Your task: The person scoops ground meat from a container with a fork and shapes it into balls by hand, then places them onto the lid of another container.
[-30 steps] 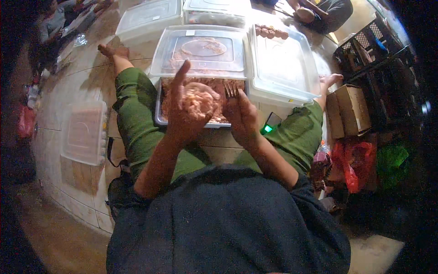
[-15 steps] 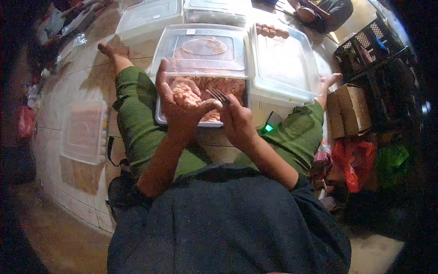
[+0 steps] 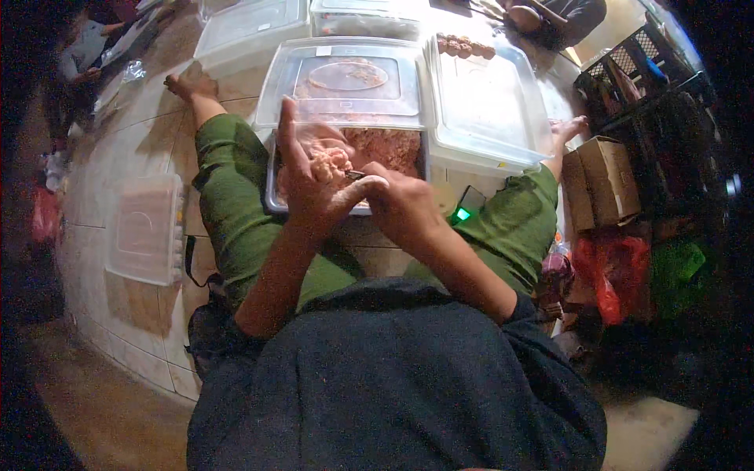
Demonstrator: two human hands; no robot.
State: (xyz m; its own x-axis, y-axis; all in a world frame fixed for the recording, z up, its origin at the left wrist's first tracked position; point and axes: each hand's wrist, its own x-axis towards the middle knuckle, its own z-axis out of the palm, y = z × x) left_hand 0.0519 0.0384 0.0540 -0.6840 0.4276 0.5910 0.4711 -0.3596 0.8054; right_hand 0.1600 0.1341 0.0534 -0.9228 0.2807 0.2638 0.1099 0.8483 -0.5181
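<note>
My left hand (image 3: pixel 310 192) cradles a lump of pale pink minced mixture (image 3: pixel 328 162) in its palm, with one finger raised. My right hand (image 3: pixel 400 200) grips a metal fork (image 3: pixel 355 174), whose tines are pushed against that lump and largely hidden. Both hands are over a plastic tub (image 3: pixel 271 188) of pinkish-brown mince (image 3: pixel 385 147), at its near side, close together. A translucent lid (image 3: pixel 348 100) lies over the tub's far part.
At the right sit an open plastic container (image 3: pixel 487 110) with brown balls (image 3: pixel 463 47), a glowing device (image 3: pixel 463 212), a cardboard box (image 3: pixel 601 180) and a black crate (image 3: pixel 620 78). A closed container (image 3: pixel 141 228) lies left. Other people (image 3: pixel 550 20) sit at the far edges.
My left hand has shifted slightly right since half a second ago. My right hand has turned inward, bringing the fork's tines down into the lump on my left palm.
</note>
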